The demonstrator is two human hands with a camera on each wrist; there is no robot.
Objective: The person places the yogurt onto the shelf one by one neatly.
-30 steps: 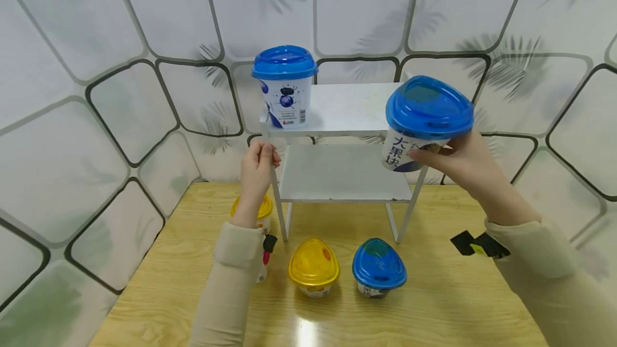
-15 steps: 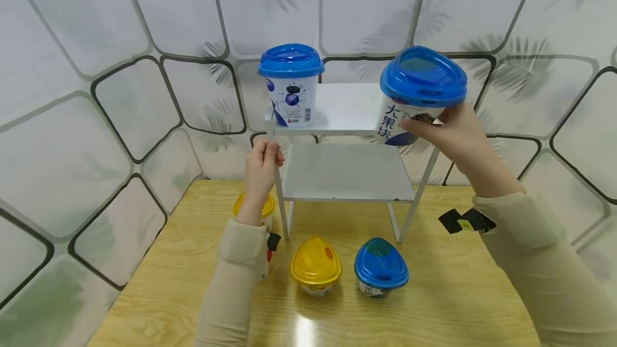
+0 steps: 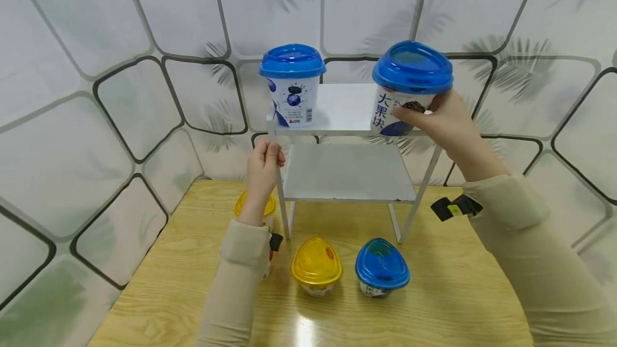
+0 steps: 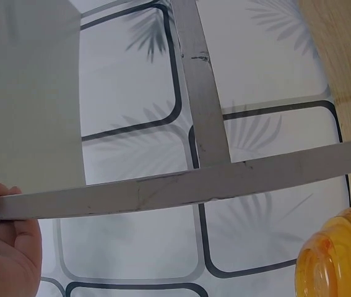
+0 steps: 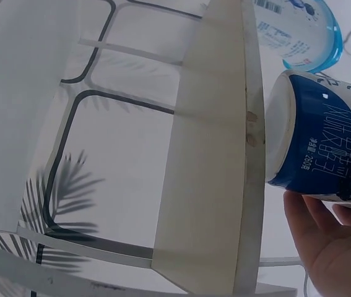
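Right hand: thumb across the cup's front, fingers along its far side, spread to the cup's width and firmly round it. In hold: a blue-lidded yogurt cup with a dark berry print, leaning slightly. It sits at the front right end of the white two-tier rack, about level with the upper tier. Whether its base touches that tier's edge, cannot tell.

Left hand: fingers curled, thumb closing over them, round the rack's left front leg just below the upper tier. Looks like steadying.

Further out: a blueberry-print yogurt cup stands upright at the left end of the rack's upper tier. In front of the rack, side by side and apart: a yellow-lidded cup and, to its right, a shorter-looking blue-lidded cup. Just left of the rack, a second yellow-lidded container shows partly behind the left wrist. All three on the wooden table.

Step in hand, by judgement: setting the held cup on the rack's upper tier. Next move seems to call for bringing the base inward past the front edge, levelling it, lowering, then releasing; the left grip best kept until then.
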